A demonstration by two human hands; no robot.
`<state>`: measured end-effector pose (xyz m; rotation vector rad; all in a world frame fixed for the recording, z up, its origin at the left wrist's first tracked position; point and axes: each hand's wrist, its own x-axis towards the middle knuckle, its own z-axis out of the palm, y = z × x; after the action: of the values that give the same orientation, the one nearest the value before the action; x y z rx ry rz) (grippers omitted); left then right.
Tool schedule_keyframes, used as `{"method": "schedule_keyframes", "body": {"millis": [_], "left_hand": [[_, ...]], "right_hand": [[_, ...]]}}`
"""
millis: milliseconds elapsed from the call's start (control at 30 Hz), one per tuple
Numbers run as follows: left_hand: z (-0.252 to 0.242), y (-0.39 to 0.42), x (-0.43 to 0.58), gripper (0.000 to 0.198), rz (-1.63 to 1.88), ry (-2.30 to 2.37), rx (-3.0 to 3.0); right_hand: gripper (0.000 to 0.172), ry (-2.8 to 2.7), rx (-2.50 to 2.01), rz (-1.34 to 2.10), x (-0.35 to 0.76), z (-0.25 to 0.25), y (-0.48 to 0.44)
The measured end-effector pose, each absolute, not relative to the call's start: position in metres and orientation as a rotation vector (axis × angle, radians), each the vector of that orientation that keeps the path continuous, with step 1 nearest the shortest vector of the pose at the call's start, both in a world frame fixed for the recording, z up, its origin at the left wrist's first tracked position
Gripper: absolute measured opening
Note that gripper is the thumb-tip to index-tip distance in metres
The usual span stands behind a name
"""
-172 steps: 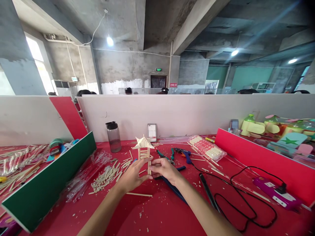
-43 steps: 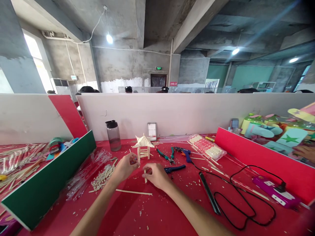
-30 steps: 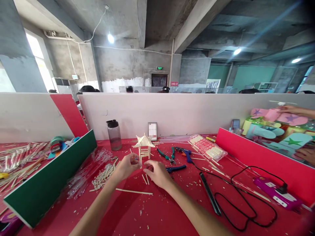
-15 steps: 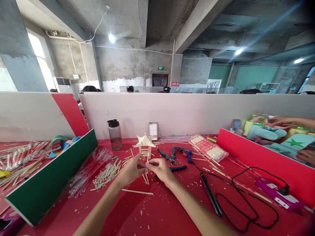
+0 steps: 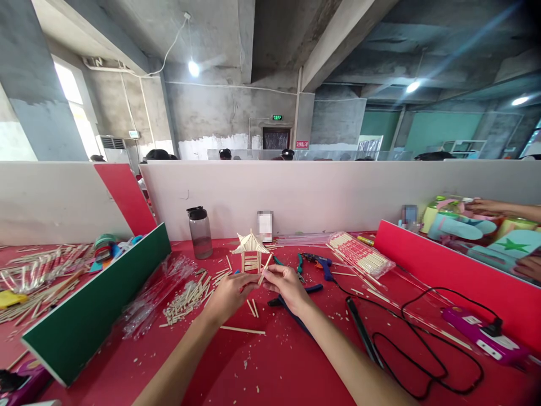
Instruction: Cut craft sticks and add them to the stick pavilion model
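Note:
Between my two hands a short wooden stick [image 5: 266, 266] leans up to the right. My right hand [image 5: 288, 285] pinches it between thumb and fingers. My left hand [image 5: 229, 296] is closed at its lower end, fingertips close to those of my right hand. Just behind them stands a small pavilion of wooden sticks [image 5: 250, 246] with a pointed roof, its lower part partly covered by the hands. Two loose short sticks [image 5: 252, 308] and a longer stick [image 5: 243, 330] lie on the red table in front. Dark-blue-handled pliers [image 5: 311, 289] lie partly under my right forearm.
Cut stick pieces [image 5: 186, 301] and plastic wrap [image 5: 146, 301] lie left, beside a green divider [image 5: 97, 304]. A bottle [image 5: 200, 234] stands behind. On the right are a glue gun [image 5: 323, 265], packed sticks [image 5: 359, 254], a cable and a purple power strip [image 5: 484, 332]. Another person's hand [image 5: 486, 206] is beyond the red divider.
The stick has gone from nearly upright to tilted right. Both hands have shifted slightly right, and my right hand now hides more of the green-handled pliers.

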<state>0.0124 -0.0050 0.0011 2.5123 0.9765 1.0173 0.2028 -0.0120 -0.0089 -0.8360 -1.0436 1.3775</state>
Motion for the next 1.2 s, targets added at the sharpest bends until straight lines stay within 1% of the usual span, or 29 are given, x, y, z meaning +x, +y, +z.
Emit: {"method": "schedule_keyframes", "body": {"millis": [167, 400, 633, 767, 833, 1000, 1100, 1200], "left_hand": [[-0.004, -0.003, 0.01, 0.029, 1.057, 0.934, 2.589], [-0.004, -0.002, 0.004, 0.034, 0.954, 0.916, 2.667], [-0.005, -0.003, 0.003, 0.032, 0.965, 0.876, 2.675], [0.0, -0.004, 0.012, 0.029, 1.014, 0.937, 2.429], [0.004, -0.004, 0.016, 0.031, 1.03, 0.944, 2.22], [0.006, 0.0, 0.018, 0.056, 0.944, 0.941, 1.691], [0.005, -0.003, 0.021, 0.055, 0.878, 0.901, 1.558], [0.004, -0.009, 0.028, 0.055, 0.919, 0.893, 1.479]], "right_hand": [[0.045, -1.059, -0.846, 1.359, 0.202, -0.009, -0.013], [0.049, -1.086, -0.857, 1.363, 0.204, -0.009, -0.014], [0.045, -1.063, -0.825, 1.417, 0.205, -0.005, -0.016], [0.045, -1.029, -0.842, 1.386, 0.206, -0.004, -0.014], [0.046, -1.028, -0.858, 1.359, 0.207, -0.004, -0.012], [0.044, -1.123, -0.922, 1.267, 0.21, -0.005, -0.009], [0.042, -1.228, -0.927, 1.202, 0.21, -0.009, -0.007], [0.042, -1.308, -0.927, 1.181, 0.208, -0.012, -0.006]]}}
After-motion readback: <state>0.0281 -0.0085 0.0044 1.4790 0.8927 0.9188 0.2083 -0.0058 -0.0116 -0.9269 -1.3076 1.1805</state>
